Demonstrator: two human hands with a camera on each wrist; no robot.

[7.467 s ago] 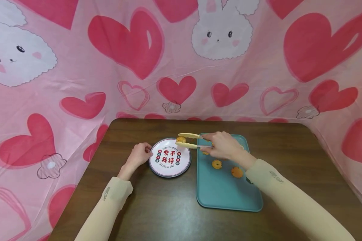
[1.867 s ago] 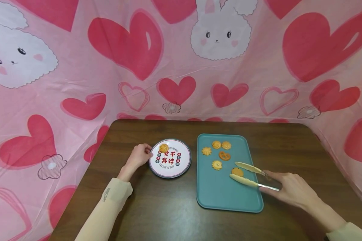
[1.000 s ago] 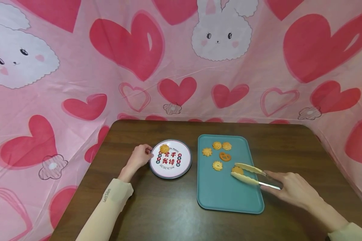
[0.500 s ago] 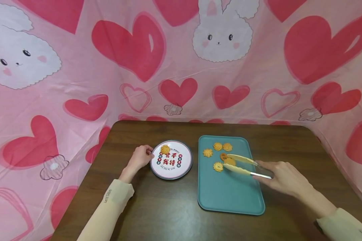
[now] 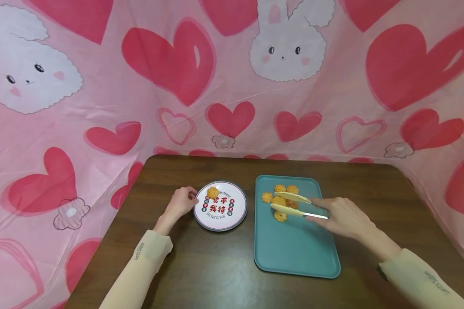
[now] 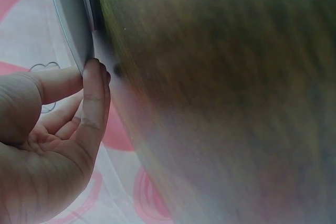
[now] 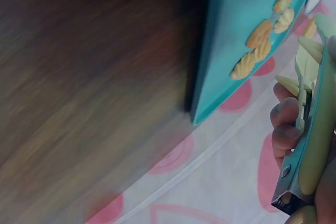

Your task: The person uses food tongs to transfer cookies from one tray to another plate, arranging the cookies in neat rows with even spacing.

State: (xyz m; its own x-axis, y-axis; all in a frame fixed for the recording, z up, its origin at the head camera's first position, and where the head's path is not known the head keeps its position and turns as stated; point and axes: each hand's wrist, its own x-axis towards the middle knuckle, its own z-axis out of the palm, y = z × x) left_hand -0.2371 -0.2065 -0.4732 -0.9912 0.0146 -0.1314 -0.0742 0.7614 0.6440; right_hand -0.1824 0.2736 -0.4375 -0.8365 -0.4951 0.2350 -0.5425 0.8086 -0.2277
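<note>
My left hand (image 5: 182, 202) pinches the left rim of a round white plate (image 5: 221, 221) with red lettering. In the left wrist view, thumb and fingers (image 6: 93, 98) meet at the plate's edge (image 6: 67, 14). One swirled cookie (image 5: 212, 192) lies on the plate. My right hand (image 5: 344, 216) grips a pair of tongs (image 5: 288, 210) with pale yellow tips and metal arms. Between the tips is a round cookie (image 5: 279, 201), carried over the others. In the right wrist view the tongs (image 7: 317, 145) run along the right edge, curled fingers (image 7: 286, 136) around them.
A teal rectangular tray (image 5: 294, 253) lies right of the plate. On it are several cookies, including swirled ones (image 5: 280, 188), a ring-shaped one (image 5: 280, 216) and a pretzel (image 5: 292, 204) partly behind the tongs. A pink heart-patterned cloth (image 5: 232, 86) hangs behind the brown table (image 5: 212, 270).
Earlier, the tongs set a swirled cookie on the plate. They then closed on the round cookie at the tray's right and carried it left and away from me. The left hand stays at the plate.
</note>
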